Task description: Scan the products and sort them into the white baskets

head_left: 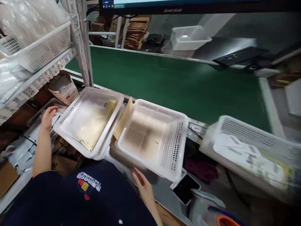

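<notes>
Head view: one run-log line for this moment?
left hand by filled basket | right hand under empty basket, contact unclear | packet inside filled basket

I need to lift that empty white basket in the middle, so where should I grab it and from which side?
Probably grip the empty basket's near rim, by your right hand, coming from below. That edge is nearest and unobstructed, while its left side abuts the envelope and the basket holding a bag.

A packing or sorting station in a warehouse. A green conveyor belt (174, 81) runs past the bench, white perforated baskets (152, 138) hold bagged parcels, metal shelving (81, 40) carries QR-code labels (28, 91) and more baskets, and a monitor (178, 6) hangs above the belt, with stacked cardboard (136, 31) behind.
</notes>
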{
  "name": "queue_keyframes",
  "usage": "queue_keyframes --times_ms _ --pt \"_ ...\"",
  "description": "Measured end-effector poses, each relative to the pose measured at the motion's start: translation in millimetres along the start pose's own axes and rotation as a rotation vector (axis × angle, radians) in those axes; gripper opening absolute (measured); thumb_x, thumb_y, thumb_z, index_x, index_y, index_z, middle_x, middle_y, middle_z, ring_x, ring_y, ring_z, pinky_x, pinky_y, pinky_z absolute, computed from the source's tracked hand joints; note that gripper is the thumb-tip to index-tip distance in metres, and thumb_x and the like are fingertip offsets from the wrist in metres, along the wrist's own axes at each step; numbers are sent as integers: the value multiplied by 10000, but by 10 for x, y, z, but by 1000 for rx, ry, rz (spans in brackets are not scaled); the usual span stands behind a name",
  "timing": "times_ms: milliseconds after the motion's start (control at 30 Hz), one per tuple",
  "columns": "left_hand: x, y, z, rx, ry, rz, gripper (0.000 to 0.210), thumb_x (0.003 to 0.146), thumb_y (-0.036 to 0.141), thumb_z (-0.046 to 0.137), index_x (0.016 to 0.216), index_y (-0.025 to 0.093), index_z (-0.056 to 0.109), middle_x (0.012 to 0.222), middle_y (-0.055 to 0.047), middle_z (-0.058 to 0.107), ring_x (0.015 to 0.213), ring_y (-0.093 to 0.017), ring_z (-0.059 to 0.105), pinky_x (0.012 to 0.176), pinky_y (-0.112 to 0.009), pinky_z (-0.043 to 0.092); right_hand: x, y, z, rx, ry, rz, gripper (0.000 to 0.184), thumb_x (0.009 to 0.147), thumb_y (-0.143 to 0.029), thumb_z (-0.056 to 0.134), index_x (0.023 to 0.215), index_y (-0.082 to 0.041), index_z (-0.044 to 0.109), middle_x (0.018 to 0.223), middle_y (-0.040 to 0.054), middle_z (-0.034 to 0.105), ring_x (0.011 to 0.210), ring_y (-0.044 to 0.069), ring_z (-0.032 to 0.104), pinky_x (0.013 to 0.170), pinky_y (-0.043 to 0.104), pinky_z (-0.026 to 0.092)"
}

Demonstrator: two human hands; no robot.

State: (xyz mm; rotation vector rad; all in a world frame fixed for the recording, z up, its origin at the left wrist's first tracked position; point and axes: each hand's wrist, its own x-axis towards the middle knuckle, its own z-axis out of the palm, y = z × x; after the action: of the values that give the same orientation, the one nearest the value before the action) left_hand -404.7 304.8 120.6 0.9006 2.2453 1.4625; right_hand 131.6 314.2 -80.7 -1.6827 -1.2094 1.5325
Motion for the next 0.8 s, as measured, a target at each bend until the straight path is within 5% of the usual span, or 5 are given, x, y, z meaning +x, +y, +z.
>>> queue_keyframes --times_ms 100,200,400,567,800 --pt "-307 367 332 278 -250 148 406 946 487 780 1197 169 746 1220 -123 775 1172 -293 737 1068 -422 601 -67 285 -771 9 197 183 662 468 -874 866 853 -339 809 1014 202 830 1131 561 788 1069 697 645" --pt "-627 686 1038 860 -605 285 459 1021 412 754 1386 137 709 1382 -197 725 1296 -375 699 1090 -486 600 89 20 -1114 -87 186 -10 678 664 -910 834 1040 -346 849 1004 184 825 995 499 814 986 686 682" --pt "-973 679 1911 1148 -591 198 616 1077 160 628 1677 106 501 1581 -305 578 1525 -469 548 1082 -545 614 570 -1718 73 -293 -489 -1263 316 1138 -319 636 1409 -246 782 1256 129 824 1145 293 802 1016 475 685" --pt "-871 720 1646 1104 -532 172 557 1120 91 360 1654 105 518 1587 -258 616 1357 -380 699 1044 -465 612 747 -2214 1245 -594 -650 -1700 433 1204 -405 551 1426 -102 765 1449 211 751 1442 369 664 1264 602 509" --pt "-177 825 535 714 -353 165 560 846 83 636 1394 187 683 1384 -94 788 1275 -299 731 1112 -390 571 809 -2248 1267 -1096 -698 -1227 373 1144 -337 626 905 -145 837 981 185 808 1060 351 781 1022 487 589"
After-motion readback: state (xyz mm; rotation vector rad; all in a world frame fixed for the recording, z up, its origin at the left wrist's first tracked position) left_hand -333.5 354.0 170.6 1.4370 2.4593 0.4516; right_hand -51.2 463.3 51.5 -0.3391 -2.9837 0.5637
